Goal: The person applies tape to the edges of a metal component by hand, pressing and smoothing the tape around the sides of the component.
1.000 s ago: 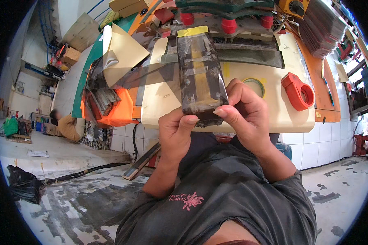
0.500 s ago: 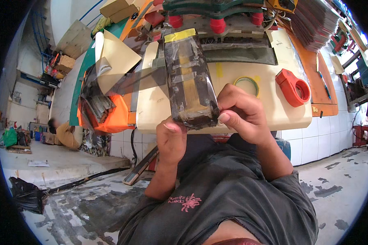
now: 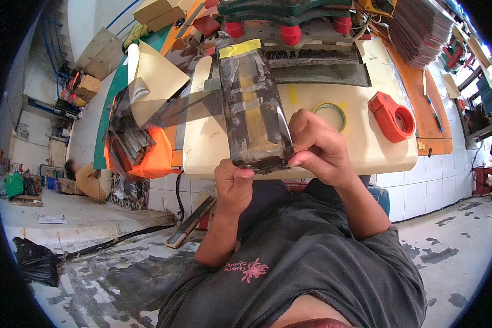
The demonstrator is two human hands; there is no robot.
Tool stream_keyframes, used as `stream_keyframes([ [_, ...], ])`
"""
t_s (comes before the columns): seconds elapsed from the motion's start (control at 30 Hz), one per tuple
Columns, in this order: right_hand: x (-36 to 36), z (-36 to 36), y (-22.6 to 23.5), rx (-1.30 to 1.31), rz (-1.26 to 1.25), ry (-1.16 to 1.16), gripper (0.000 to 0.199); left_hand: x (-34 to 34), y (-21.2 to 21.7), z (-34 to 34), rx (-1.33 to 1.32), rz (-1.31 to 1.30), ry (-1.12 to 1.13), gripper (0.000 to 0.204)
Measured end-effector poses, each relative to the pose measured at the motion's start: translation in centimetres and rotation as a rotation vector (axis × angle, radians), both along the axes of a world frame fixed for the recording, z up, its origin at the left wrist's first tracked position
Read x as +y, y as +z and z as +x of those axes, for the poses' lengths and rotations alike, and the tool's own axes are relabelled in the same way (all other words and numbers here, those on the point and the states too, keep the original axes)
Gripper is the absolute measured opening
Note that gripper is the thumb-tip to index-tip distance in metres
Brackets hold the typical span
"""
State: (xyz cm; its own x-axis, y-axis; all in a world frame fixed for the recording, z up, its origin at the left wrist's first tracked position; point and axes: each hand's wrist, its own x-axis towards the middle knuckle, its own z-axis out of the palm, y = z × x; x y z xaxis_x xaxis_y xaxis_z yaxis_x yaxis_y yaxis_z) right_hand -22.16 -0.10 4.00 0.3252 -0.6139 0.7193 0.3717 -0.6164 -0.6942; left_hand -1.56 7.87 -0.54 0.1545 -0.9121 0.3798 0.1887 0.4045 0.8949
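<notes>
A long dark block (image 3: 254, 112) wrapped in shiny, wrinkled tape points away from me, with a yellow strip across its far end. My left hand (image 3: 233, 186) is closed at its near left corner, thumb along the near edge and fingers mostly hidden. At the near right corner my right hand (image 3: 323, 150) is closed, thumb and forefinger pinched against the block's side. Right of the block, a roll of yellow-green tape (image 3: 341, 120) lies on the cream board (image 3: 366, 158). A red tape dispenser (image 3: 384, 117) sits farther right.
Behind the block stands a green machine (image 3: 284, 12) with red knobs (image 3: 290, 35). Dark translucent film (image 3: 172, 112) and cream sheets (image 3: 161, 74) lie left, above an orange bag (image 3: 153, 156). Stacked sheets (image 3: 421, 30) fill the far right. A person (image 3: 90, 180) is at the far left.
My left thumb has shifted slightly right along the block's near edge. My right hand has moved a little left and its fingers have bent closer. The block stays nearly in place.
</notes>
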Motion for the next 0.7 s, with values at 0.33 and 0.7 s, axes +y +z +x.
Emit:
stream_keyframes([
  [0.33, 0.2, -0.3, -1.2, 0.047, 0.146, 0.162, 0.028, 0.4, -0.1, 0.4, 0.242, 0.012, -0.267, 0.054],
  [0.7, 1.1, -0.5, -0.8, -0.077, 0.365, 0.149, 0.063, -0.3, 0.1, 0.9, 0.002, 0.01, -0.116, 0.046],
])
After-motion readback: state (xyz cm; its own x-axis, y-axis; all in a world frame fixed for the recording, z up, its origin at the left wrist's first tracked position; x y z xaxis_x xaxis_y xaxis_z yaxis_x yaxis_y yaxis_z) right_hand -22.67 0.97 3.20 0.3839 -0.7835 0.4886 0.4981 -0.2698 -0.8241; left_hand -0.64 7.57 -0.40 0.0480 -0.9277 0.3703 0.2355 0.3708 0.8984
